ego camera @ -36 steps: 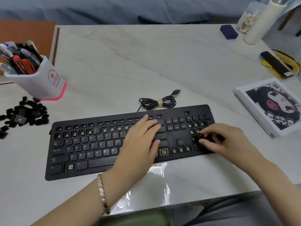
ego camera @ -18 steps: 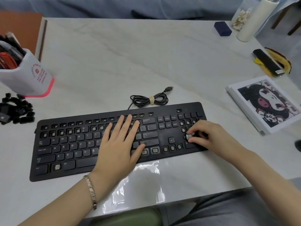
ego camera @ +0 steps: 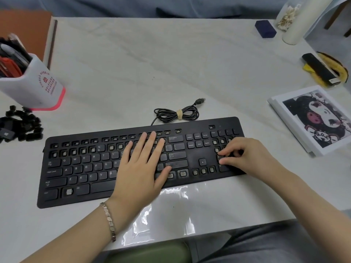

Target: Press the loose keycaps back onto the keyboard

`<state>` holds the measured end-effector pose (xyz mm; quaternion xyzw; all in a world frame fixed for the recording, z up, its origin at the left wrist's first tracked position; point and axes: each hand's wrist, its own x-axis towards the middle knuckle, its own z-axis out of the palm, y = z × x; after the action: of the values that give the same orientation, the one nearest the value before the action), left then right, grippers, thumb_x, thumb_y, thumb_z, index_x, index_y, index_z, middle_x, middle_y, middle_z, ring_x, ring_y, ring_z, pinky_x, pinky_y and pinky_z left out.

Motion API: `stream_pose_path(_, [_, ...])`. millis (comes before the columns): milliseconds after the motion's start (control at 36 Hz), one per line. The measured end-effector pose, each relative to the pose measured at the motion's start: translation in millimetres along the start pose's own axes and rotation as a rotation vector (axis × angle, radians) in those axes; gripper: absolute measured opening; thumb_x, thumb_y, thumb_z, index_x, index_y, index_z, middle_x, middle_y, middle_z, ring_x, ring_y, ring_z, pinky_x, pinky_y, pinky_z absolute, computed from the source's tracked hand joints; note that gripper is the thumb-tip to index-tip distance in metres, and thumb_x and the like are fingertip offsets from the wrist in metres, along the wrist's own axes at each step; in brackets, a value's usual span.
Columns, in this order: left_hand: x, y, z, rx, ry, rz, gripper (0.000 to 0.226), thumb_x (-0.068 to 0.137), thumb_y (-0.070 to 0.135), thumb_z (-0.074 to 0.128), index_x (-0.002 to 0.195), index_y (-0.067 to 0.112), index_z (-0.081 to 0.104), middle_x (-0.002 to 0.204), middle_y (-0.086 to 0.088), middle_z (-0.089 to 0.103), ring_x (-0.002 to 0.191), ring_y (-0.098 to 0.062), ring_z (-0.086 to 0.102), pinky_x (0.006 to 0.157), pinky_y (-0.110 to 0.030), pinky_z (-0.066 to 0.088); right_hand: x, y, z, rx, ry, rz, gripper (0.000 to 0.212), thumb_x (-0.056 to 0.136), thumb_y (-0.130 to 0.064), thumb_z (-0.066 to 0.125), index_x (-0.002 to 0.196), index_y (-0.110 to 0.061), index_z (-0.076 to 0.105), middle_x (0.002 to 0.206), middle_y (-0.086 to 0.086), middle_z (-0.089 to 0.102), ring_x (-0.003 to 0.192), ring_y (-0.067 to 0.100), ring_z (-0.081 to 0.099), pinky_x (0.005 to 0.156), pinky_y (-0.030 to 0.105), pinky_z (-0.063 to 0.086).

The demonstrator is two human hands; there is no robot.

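Pressure from the right hand (ego camera: 247, 158) had done its work at the number pad. Half a second before, a pale bare stem showed between its fingertips; now a black keycap (ego camera: 220, 158) marked 1 sat there, level with its neighbours as far as could be told. The fingers (ego camera: 228, 152) were curled narrow, forefinger and thumb pinching that cap's edges. The left hand (ego camera: 140, 168) had flattened from a loose curl to straight, spread fingers. It lay on the middle of the keyboard (ego camera: 79, 168), holding nothing and apparently steadying it.

The keyboard lay along the near edge of the counter (ego camera: 152, 63). The cap looked seated, so this step was probably finished. Many sockets in the function row, number row and number pad stood bare, so most of the task remained.

Loose keycaps (ego camera: 20, 126) lay heaped at the counter's left edge, well apart from the keyboard. Just behind them a white pen holder (ego camera: 36, 86) held pens (ego camera: 11, 59). At the far right corner a clear jar (ego camera: 284, 6) held cotton swabs (ego camera: 286, 18).
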<state>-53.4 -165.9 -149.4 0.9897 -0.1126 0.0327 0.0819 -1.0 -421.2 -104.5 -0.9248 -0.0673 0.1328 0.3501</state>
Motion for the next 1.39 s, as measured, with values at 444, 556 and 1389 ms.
stream_pose_path(444, [1,0,0,-0.014,-0.001,-0.005,0.069,0.097,0.054,0.011,0.139,0.012,0.046,0.146,-0.011,0.041,0.137,-0.025,0.029,0.109,-0.047,0.022,10,-13,3,0.118,0.013,0.353,0.013,0.069,-0.007,0.079,0.078,-0.015,0.074,0.061,-0.012,0.061,0.064,0.004,0.053,0.057,0.008,0.036])
stream_pose_path(556, [0,0,2,-0.007,0.017,0.000,0.063,0.094,0.051,0.025,0.138,0.012,0.047,0.146,-0.011,0.042,0.137,-0.025,0.030,0.108,-0.047,0.023,11,-17,6,0.093,0.059,0.409,0.018,0.066,-0.004,0.079,0.067,-0.021,0.070,0.070,-0.004,0.063,0.070,0.010,0.055,0.058,0.010,0.037])
stream_pose_path(1389, [0,-1,4,-0.005,0.027,0.007,0.067,0.097,0.053,0.013,0.137,0.012,0.048,0.146,-0.012,0.042,0.136,-0.025,0.031,0.107,-0.048,0.024,-43,-57,36,0.882,0.173,-0.242,0.041,0.075,0.011,0.052,0.110,-0.009,0.056,0.112,0.000,0.066,0.110,0.012,0.060,0.089,0.020,0.048])
